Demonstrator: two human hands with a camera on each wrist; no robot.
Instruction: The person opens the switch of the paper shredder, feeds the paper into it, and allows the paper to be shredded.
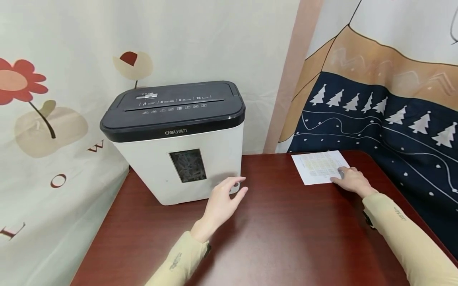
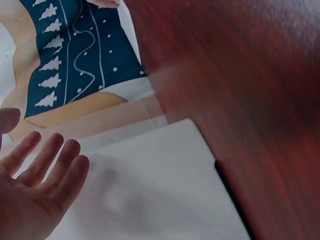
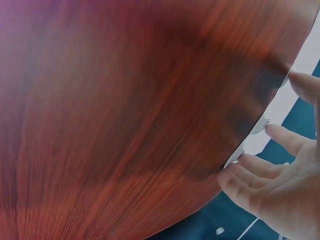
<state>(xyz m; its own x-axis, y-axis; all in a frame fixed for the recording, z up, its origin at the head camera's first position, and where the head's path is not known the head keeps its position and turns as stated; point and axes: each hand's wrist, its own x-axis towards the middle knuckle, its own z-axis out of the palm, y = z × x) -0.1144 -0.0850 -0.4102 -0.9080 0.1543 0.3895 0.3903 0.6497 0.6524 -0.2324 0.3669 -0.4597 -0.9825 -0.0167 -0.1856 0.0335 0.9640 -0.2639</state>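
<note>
My right hand (image 1: 352,180) is at the right side of a white printed sheet of paper (image 1: 313,165) on the table. In the right wrist view, the spread fingertips (image 3: 245,160) touch the paper's edge (image 3: 292,85), which bulges slightly near them. The thumb sits apart from the other fingers. My left hand (image 1: 222,200) hovers before the lower right corner of a white paper shredder (image 1: 146,159) with a black top. Its fingers are relaxed and hold nothing. From the left wrist, the palm and loosely bent fingers (image 2: 65,170) appear beside the shredder's white side (image 2: 150,185).
The shredder stands at the back left of the dark red wooden table (image 1: 286,230); its window (image 1: 187,165) shows shreds inside. A slot (image 1: 175,105) runs along its top. Behind hangs a patterned curtain (image 1: 264,59), with a navy part (image 1: 358,131) along the table's right edge.
</note>
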